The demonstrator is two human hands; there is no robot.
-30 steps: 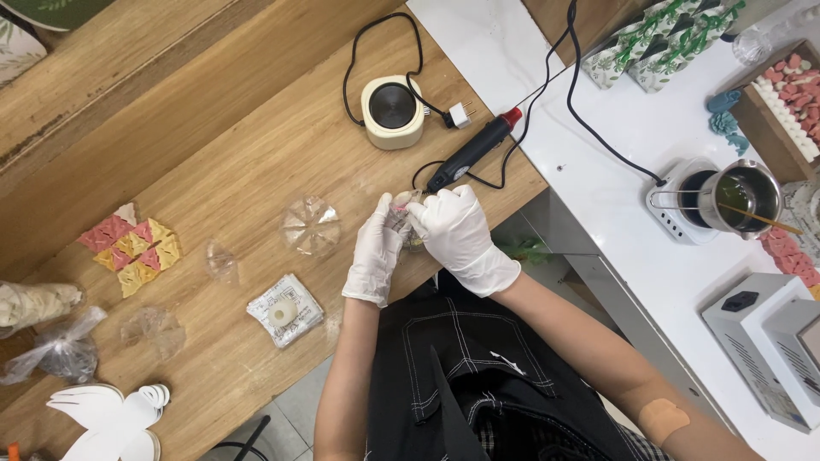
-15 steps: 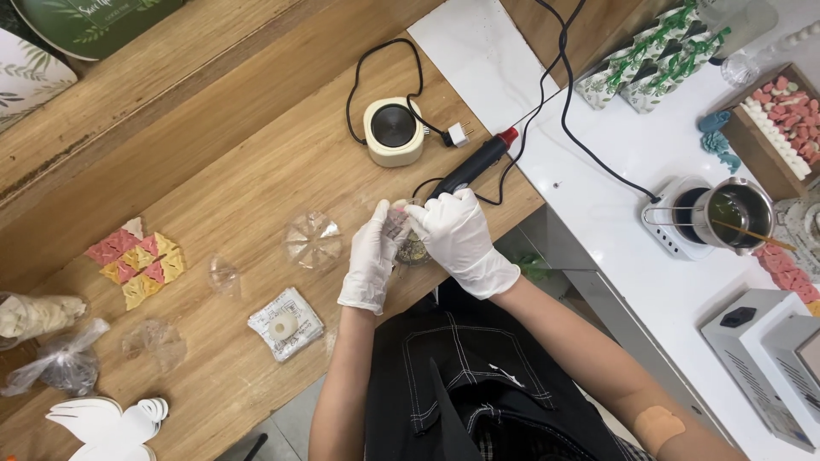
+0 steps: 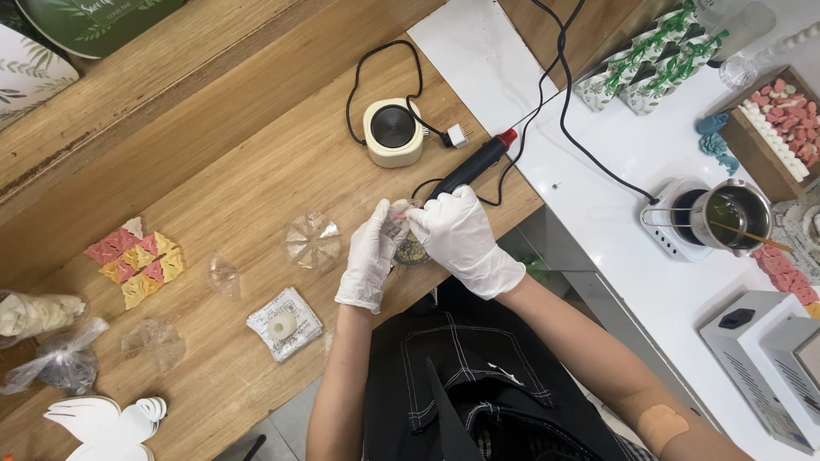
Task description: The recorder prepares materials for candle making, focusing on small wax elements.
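Note:
Both hands wear white gloves and meet over the front edge of the wooden table. My left hand and my right hand pinch a small clear object with a pinkish bit between their fingertips. Under the hands sits a small clear cup with yellowish contents, partly hidden. A black pen-shaped tool with a red tip lies just behind my right hand. A clear faceted lid rests left of my left hand.
A cream round hot plate with a cord stands behind. Pink and yellow wax pieces, a small packet, clear plastic pieces and bags lie left. On the white counter at right: a metal pot on a warmer, green-patterned packets, a box of pink pieces.
The view has shifted slightly. Both hands stay together at the same spot over the small cup, fingers still working on the small clear object.

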